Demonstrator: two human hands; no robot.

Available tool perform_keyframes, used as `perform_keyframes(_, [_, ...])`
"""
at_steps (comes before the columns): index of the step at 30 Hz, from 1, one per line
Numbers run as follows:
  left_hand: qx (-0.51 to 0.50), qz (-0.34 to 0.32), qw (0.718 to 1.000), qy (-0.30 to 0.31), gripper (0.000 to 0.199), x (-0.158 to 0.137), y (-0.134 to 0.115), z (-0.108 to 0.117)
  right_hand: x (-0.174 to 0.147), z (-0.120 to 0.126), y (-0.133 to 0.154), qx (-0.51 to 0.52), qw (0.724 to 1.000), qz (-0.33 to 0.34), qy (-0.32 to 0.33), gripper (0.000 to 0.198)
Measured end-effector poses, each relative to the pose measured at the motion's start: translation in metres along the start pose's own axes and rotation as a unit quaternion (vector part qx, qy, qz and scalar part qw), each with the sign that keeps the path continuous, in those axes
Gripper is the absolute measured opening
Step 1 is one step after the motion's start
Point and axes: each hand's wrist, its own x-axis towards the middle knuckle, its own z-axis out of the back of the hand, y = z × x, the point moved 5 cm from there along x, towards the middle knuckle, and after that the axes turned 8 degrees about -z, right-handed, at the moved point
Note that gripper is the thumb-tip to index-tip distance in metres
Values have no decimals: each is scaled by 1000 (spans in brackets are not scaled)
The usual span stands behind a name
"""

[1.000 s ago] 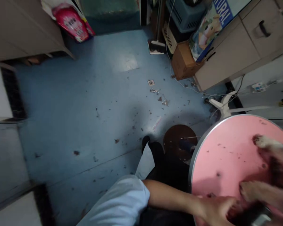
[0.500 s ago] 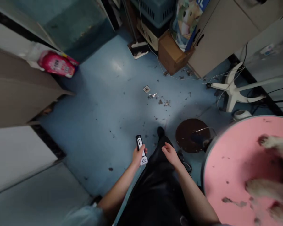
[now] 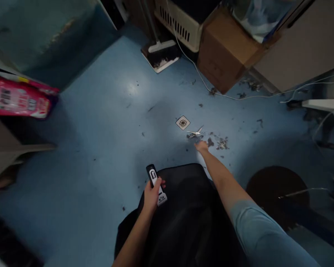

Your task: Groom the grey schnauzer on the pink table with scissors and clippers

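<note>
My left hand (image 3: pixel 153 191) is wrapped round a black-and-white hair clipper (image 3: pixel 153 173), its black end pointing away from me over my dark apron (image 3: pixel 180 215). Low over the floor, my right hand (image 3: pixel 202 146) reaches forward with its fingers stretched out and nothing visible in them. Just beyond its fingertips lies a pair of metal scissors (image 3: pixel 196 132), blades spread, on the blue floor. Small clumps of cut hair (image 3: pixel 222 143) lie beside the scissors and my right hand.
A square floor drain (image 3: pixel 183 122) sits just past the scissors. Further back are a dustpan with a broom (image 3: pixel 163 50), a cardboard box (image 3: pixel 222 52) and a white cable (image 3: pixel 236 98). A round dark base (image 3: pixel 275 189) stands at right, a pink bag (image 3: pixel 19 97) at left.
I have bent down toward the floor, so the scissors and drain look nearer. My right hand has stretched forward to beside the scissors. The clipper stays in my left hand; the pink table has left view.
</note>
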Motion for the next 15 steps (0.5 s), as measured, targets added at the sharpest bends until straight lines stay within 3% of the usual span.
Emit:
perform_keyframes(3, [-15, -13, 999, 35, 58, 45, -15, -12, 74, -11, 28, -3, 995, -28, -95, 63])
perform_keyframes(6, [-26, -32, 996, 79, 62, 66, -35, -16, 113, -20, 40, -5, 987, -37, -157, 77])
perform_keyframes(10, [-39, -4, 997, 68, 68, 80, -51, -19, 124, -28, 40, -14, 983, -11, -180, 68])
perform_keyframes(15, [-58, -8, 995, 80, 63, 93, -62, -34, 120, -34, 35, -7, 989, -10, -146, 50])
